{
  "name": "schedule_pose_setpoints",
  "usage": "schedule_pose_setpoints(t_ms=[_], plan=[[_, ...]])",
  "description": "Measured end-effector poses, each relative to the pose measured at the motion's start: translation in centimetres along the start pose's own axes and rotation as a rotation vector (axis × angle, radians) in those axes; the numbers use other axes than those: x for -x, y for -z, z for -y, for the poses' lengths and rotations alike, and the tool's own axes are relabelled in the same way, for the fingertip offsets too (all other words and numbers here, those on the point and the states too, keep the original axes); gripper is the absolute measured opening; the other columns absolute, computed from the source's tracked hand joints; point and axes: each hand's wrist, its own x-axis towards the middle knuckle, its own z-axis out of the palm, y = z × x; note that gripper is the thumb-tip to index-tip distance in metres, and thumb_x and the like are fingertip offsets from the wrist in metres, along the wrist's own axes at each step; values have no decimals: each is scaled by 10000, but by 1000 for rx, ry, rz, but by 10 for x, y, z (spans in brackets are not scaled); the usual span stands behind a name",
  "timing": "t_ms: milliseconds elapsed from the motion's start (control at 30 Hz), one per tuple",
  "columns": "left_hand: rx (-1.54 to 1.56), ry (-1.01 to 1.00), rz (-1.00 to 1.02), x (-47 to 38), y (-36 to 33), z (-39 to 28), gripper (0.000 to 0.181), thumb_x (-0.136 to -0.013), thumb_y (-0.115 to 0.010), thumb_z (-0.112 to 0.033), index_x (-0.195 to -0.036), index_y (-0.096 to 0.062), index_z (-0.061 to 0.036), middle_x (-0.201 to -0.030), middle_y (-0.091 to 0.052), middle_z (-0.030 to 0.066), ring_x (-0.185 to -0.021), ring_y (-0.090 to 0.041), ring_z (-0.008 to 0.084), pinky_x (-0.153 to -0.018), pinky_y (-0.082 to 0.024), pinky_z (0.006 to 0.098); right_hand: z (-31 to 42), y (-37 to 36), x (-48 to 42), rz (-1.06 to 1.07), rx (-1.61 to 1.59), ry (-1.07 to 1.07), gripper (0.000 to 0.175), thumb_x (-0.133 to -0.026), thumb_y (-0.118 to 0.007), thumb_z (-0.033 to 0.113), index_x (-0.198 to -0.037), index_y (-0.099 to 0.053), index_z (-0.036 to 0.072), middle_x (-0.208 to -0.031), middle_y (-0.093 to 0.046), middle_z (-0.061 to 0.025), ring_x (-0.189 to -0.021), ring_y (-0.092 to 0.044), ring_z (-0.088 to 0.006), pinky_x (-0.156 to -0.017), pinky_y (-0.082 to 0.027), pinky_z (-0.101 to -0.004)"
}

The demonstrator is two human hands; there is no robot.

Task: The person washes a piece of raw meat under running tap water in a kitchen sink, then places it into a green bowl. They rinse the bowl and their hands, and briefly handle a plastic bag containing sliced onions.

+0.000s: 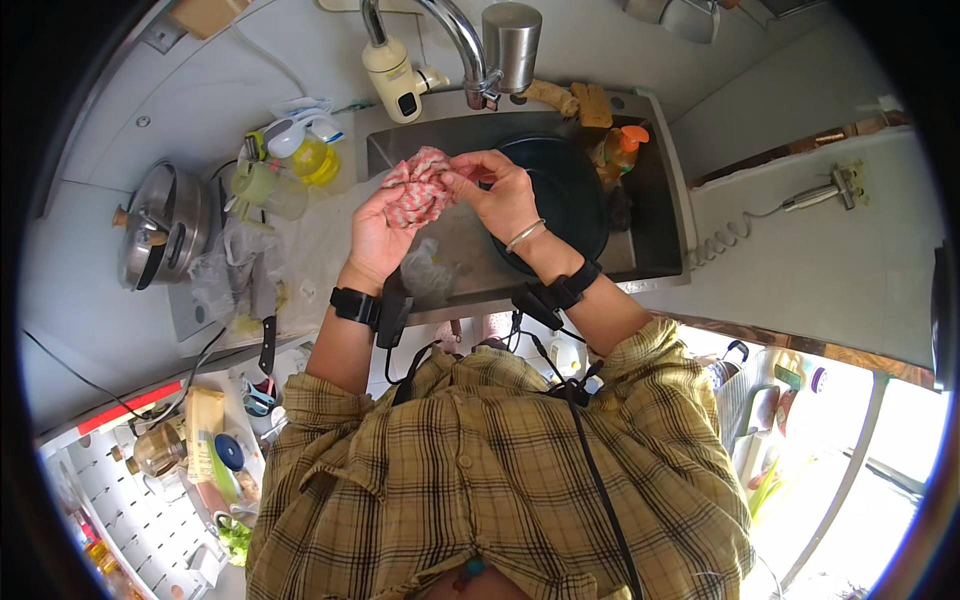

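A crumpled red-and-white patterned cloth (420,189) is held up over the left part of the metal sink (465,255). My left hand (379,232) grips its lower left side. My right hand (499,191) is at the cloth's right edge, thumb and fingers pinching toward it; whether a fold is caught between them is hard to see. Below my right hand, a dark round basin (566,202) sits in the sink. Crumpled clear plastic (429,270) lies in the sink under my left hand. The faucet (457,37) arches above, behind both hands.
An orange-topped pump bottle (621,150) stands at the sink's right. Left on the counter are a yellow-liquid bottle (313,157), a green-lidded jug (262,187), a steel pot (169,225) and a black-handled knife (267,345) overhanging the edge. A coiled hose (724,238) hangs right.
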Motion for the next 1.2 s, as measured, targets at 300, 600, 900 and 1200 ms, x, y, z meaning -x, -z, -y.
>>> schedule_pose_setpoints(t_ms=[300, 600, 900, 1200], plan=[[-138, -31, 13, 8, -14, -8, 422, -937, -484, -153, -1343, -518, -41, -1254, -630, 115, -1092, -642, 276, -854, -527, 404, -17, 3, -1, -4, -486, -394, 83, -885, -709, 123, -911, -715, 45, -885, -694, -14, -742, -617, -135, -712, -506, -260], [-202, -14, -188, -20, 14, 18, 276, -1006, -526, -212, -1229, -593, -65, -1125, -674, 73, -1006, -668, 176, -800, -548, 324, -52, -14, -5, 232, -979, -868, 382, -1022, -490, 384, -1031, -660, 42, -1112, -692, -91, -963, -666, -206, -790, -530, -426], [-175, 132, -329, -55, 58, 91, 313, -1009, -522, -376, -1035, -622, -80, -960, -667, 42, -814, -645, 169, -678, -533, 327, -54, -57, 15, 91, 489, -180, 509, -1010, -414, 435, -921, -695, 20, -836, -679, -240, -781, -664, -425, -717, -537, -499], [-383, 331, 61, -75, 74, 96, 454, -1003, -432, -547, -928, -589, -128, -774, -619, 54, -648, -601, 204, -503, -475, 359, -72, -52, 21, 134, 486, -145, 532, -998, -406, 464, -899, -714, 42, -862, -670, -259, -832, -653, -446, -782, -532, -511]])
